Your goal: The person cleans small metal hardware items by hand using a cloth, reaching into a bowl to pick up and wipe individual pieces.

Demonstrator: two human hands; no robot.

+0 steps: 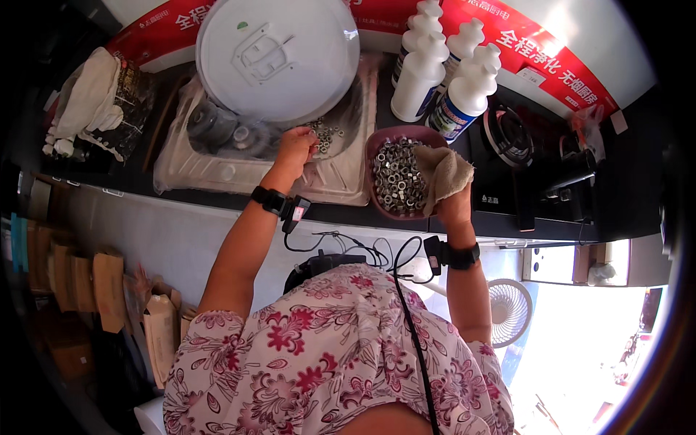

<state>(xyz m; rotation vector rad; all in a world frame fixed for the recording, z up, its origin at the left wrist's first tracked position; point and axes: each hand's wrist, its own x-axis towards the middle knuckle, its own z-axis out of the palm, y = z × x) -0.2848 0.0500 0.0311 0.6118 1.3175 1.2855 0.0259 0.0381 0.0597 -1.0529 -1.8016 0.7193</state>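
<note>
My left hand [296, 145] reaches into a plastic-lined sink tray [217, 170], its fingers closed beside a small heap of metal nuts [326, 135]; whether it holds any is hidden. My right hand [453, 205] grips a beige cloth [444, 172] that drapes over the right rim of a dark pink bowl [375, 148]. The bowl is full of metal nuts [397, 177]. Both wrists wear black bands with cables.
A round white lid [279, 54] leans over the tray. White plastic bottles [442, 69] stand behind the bowl. A black stove burner [507, 134] lies to the right, a white rag pile [90, 101] to the left. A fan [507, 312] and cardboard [109, 290] sit below the counter.
</note>
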